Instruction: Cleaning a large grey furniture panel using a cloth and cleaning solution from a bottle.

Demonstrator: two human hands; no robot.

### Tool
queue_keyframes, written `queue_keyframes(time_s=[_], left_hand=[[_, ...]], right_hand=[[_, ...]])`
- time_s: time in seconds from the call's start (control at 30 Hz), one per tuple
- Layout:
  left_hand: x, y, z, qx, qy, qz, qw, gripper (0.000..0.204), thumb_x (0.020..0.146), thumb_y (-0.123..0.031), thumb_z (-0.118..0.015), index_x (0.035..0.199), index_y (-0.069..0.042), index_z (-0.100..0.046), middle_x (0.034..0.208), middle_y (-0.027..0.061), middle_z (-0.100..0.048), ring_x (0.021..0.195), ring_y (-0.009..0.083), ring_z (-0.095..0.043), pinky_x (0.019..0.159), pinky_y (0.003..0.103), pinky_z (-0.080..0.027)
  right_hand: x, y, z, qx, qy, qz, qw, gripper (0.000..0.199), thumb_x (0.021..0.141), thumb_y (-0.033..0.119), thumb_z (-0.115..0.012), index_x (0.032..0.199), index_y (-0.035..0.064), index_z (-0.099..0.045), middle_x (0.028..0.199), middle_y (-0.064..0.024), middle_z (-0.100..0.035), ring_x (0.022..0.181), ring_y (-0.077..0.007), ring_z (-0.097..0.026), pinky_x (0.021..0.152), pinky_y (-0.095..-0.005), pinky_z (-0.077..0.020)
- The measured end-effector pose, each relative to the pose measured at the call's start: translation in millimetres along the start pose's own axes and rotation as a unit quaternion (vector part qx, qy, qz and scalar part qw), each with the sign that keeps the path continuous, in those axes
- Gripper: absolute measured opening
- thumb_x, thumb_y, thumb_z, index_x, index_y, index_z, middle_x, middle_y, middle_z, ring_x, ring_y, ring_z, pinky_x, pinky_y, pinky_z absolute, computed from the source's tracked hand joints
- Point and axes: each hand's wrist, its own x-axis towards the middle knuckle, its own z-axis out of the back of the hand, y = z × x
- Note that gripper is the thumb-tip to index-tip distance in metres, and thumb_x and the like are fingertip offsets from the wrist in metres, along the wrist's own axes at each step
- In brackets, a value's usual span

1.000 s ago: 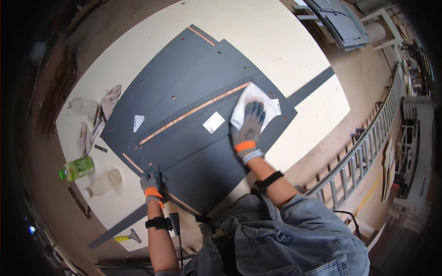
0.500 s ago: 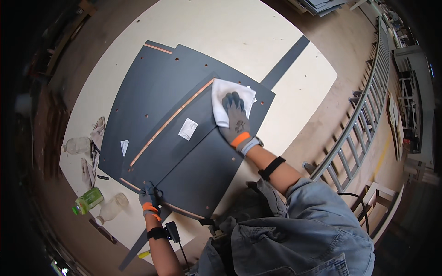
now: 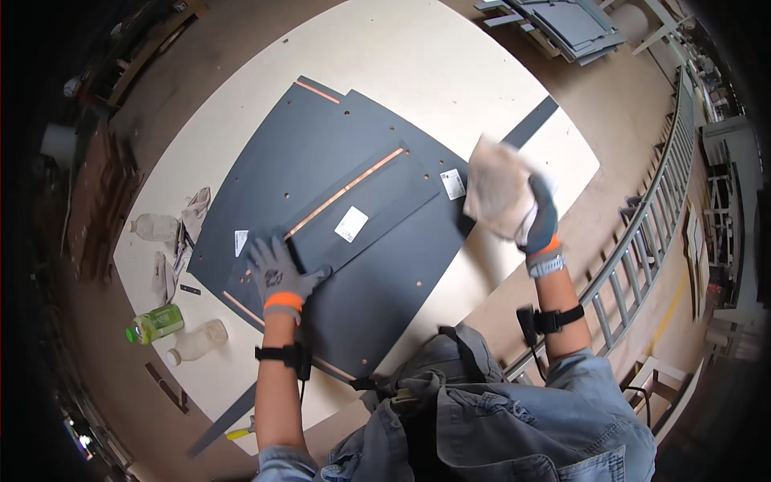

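Grey knit gloves with orange cuffs cover both hands, and the left hand (image 3: 277, 275) lies flat with its grip spread wide, fingers splayed, pressed on the near end of a narrow dark grey panel (image 3: 365, 210) that rests on top of a larger dark grey panel (image 3: 321, 161); a bare copper-coloured edge (image 3: 345, 190) runs along the narrow panel's far side, away from that grip, and a small white label (image 3: 351, 224) sits on it just beyond the fingertips. Off to the right and lifted clear of the boards, the right hand (image 3: 540, 221) has its grip pinched on a pale crumpled cloth (image 3: 496, 189), which is blurred and hangs above the pale bench (image 3: 482, 64) beside the right corner of the panels. Another white label (image 3: 453, 184) lies on the big panel just left of that cloth. Left of the left grip, on the bench, lie crumpled rags (image 3: 193, 215), a clear empty bottle (image 3: 152, 228), and nearer the person a green bottle (image 3: 155, 323) just beside another clear one (image 3: 193, 344). Beyond the right grip a long dark strip (image 3: 534, 123) pokes out from under the panels. Farther right runs a grey metal railing (image 3: 642, 241), and at the far top lies a stack of grey boards (image 3: 566, 24)
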Motion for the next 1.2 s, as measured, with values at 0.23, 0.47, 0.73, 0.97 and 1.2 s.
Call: queue_keyframes(time_s=[0.23,0.47,0.73,0.97,1.2], left_hand=[[27,1,-42,0.002,0.062,-0.095,0.993,0.130,0.047,-0.059,-0.078,0.142,0.001,-0.013,0.149,0.0239,-0.007,0.138,0.0395,-0.009,0.113,0.045,-0.010],[11,45,-81,0.194,0.102,-0.125,0.968,0.099,0.078,-0.065,-0.049,0.145,-0.007,-0.007,0.153,0.0112,-0.003,0.140,0.0340,-0.005,0.111,0.051,-0.007],[39,-7,-8,0.053,0.098,-0.215,0.970,0.087,0.079,-0.052,-0.056,0.139,-0.002,-0.019,0.138,0.0141,-0.022,0.125,0.0308,-0.023,0.102,0.046,-0.021],[68,9,10,-0.117,0.230,-0.284,0.923,0.077,0.079,-0.041,-0.062,0.134,0.001,-0.029,0.125,0.0166,-0.039,0.112,0.0279,-0.039,0.093,0.043,-0.033],[80,34,17,-0.261,0.330,-0.293,0.858,0.066,0.080,-0.030,-0.069,0.129,0.005,-0.040,0.112,0.0192,-0.057,0.099,0.0251,-0.055,0.085,0.039,-0.045]], right_hand=[[-88,-75,113,-0.026,-0.059,-0.146,0.987,0.041,0.097,0.032,-0.040,0.125,0.0038,-0.049,0.117,-0.0082,-0.057,0.103,-0.0149,-0.057,0.093,-0.0308,-0.0443],[-87,-155,118,-0.367,0.114,-0.040,0.923,0.032,0.089,0.006,-0.051,0.121,0.0091,-0.053,0.109,-0.0059,-0.059,0.097,-0.0121,-0.057,0.083,-0.0257,-0.0471],[-58,-135,136,-0.138,0.109,-0.225,0.958,0.036,0.090,0.012,-0.050,0.127,0.0108,-0.048,0.110,-0.0073,-0.059,0.098,-0.0143,-0.058,0.076,-0.0269,-0.0501],[-68,-127,109,-0.276,0.108,-0.138,0.945,0.038,0.091,0.013,-0.048,0.129,0.0137,-0.045,0.110,-0.0083,-0.060,0.095,-0.0161,-0.060,0.077,-0.0280,-0.0503],[-72,-102,62,-0.027,0.127,-0.201,0.971,0.038,0.093,0.023,-0.046,0.124,0.0010,-0.047,0.113,-0.0135,-0.059,0.099,-0.0208,-0.060,0.088,-0.0307,-0.0480]])
